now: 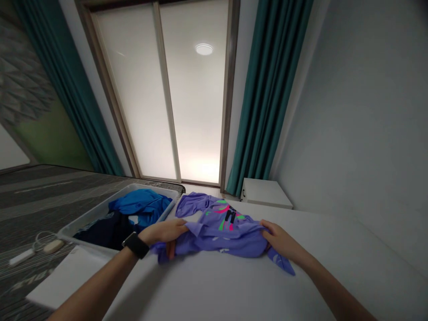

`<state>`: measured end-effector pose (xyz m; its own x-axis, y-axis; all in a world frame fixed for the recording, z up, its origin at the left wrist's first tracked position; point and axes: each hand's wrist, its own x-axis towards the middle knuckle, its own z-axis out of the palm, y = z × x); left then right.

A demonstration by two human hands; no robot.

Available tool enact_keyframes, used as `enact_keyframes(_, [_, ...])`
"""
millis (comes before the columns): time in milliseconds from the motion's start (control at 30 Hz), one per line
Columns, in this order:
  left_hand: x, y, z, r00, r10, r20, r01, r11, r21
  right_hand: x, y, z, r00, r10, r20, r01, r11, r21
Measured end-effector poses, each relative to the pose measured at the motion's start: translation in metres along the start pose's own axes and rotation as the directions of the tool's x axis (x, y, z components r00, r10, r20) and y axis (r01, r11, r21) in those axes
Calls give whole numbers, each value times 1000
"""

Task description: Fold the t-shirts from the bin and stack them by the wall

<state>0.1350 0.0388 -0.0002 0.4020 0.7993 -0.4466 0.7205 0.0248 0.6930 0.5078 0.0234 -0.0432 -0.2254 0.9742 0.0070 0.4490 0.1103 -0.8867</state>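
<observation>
The head view looks forward and down across a white tabletop, and the purple long-sleeved shirt lies spread on it, printed with pink, green and black marks, rumpled and not lying flat. One sleeve reaches away from the wearer toward the far edge of the tabletop; another corner of cloth trails off toward the near right.

The left hand, with a black smartwatch on its wrist, is at the shirt's left edge: its fingers are pressed together and lie across the cloth, with one digit dropping below the fold, so the fabric sits pinched between them. The right hand is at the shirt's right edge, fingers close together and bent over the cloth. Whether they pinch it, I cannot tell.

Left of the shirt, just past the tabletop's edge, sits a white plastic bin holding a bright blue garment and a dark navy garment — it rests on a grey patterned mattress, with a white cable lying nearby.

Beyond the shirt stand a white cabinet and a frosted glass door, flanked by teal curtains.
</observation>
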Motion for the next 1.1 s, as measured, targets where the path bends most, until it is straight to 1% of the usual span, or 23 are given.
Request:
enact_keyframes(67, [-4, 12, 31, 976, 85, 203, -85, 996, -11, 1, 17, -10, 990, -71, -125, 61, 995, -80])
enact_keyframes(133, [-8, 27, 63, 920, 187, 344, -193, 981, -17, 2, 30, -20, 970, -85, -227, 79, 996, -37])
enact_keyframes(167, [-9, 35, 77, 878, 222, 425, -236, 971, -21, 2, 36, -25, 963, -81, -258, 82, 997, -7])
enact_keyframes(200, [-9, 43, 87, 815, 227, 534, -261, 965, -11, 2, 42, -29, 959, -78, -273, 79, 997, -9])
enact_keyframes(233, [-8, 49, 93, 774, 239, 587, -281, 960, -20, 2, 48, -33, 958, -73, -277, 64, 997, -41])
enact_keyframes(267, [-5, 55, 94, 768, 274, 579, -319, 947, -25, 2, 55, -36, 961, -62, -271, 38, 995, -96])
enact_keyframes(300, [0, 58, 92, 796, 313, 518, -364, 931, -3, 1, 63, -40, 964, -47, -260, 4, 986, -164])
enact_keyframes(333, [6, 59, 87, 846, 362, 392, -416, 907, 59, 0, 70, -44, 965, -28, -260, -32, 974, -225])
enact_keyframes(367, [15, 58, 81, 881, 416, 224, -455, 875, 163, -1, 78, -47, 960, -9, -280, -69, 961, -269])
enact_keyframes(400, [25, 54, 73, 885, 464, 48, -453, 831, 322, -2, 85, -51, 950, 6, -311, -103, 950, -294])
enact_keyframes(433, [36, 48, 65, 854, 512, -98, -406, 772, 489, -4, 92, -54, 938, 18, -345, -133, 941, -312])
enact_keyframes(467, [47, 41, 58, 820, 548, -168, -347, 707, 616, -6, 97, -57, 927, 25, -374, -160, 929, -334])
enact_keyframes(500, [57, 32, 53, 793, 581, -180, -305, 635, 710, -8, 101, -59, 917, 30, -397, -185, 915, -358])
enact_keyframes(533, [65, 22, 49, 781, 601, -168, -278, 576, 769, -10, 104, -59, 910, 29, -414, -204, 901, -384])
enact_keyframes(567, [71, 13, 47, 784, 601, -157, -253, 541, 802, -12, 106, -59, 904, 24, -427, -217, 885, -412])
enact_keyframes(600, [75, 4, 46, 798, 580, -163, -220, 532, 817, -14, 107, -57, 899, 14, -437, -228, 867, -443])
enact_keyframes(667, [73, -7, 48, 818, 540, -198, -158, 541, 826, -17, 109, -52, 893, -11, -449, -247, 823, -512])
enact_keyframes(733, [62, -11, 55, 828, 520, -208, -126, 536, 835, -19, 112, -47, 897, -31, -441, -259, 771, -582])
enact_keyframes(833, [35, -6, 67, 854, 497, -152, -147, 512, 846, -14, 116, -42, 920, -57, -387, -246, 683, -688])
enact_keyframes(933, [15, 1, 72, 882, 463, -90, -199, 538, 819, -2, 117, -44, 950, -92, -298, -182, 614, -768])
enact_keyframes(1000, [13, 0, 67, 879, 462, -119, -193, 572, 797, 5, 112, -45, 956, -106, -272, -159, 593, -789])
enact_keyframes(1033, [15, -2, 62, 868, 471, -157, -179, 592, 786, 8, 108, -44, 952, -117, -282, -164, 582, -797])
enact_keyframes(1100, [24, -9, 48, 826, 500, -260, -141, 630, 764, 9, 95, -38, 931, -177, -320, -178, 544, -820])
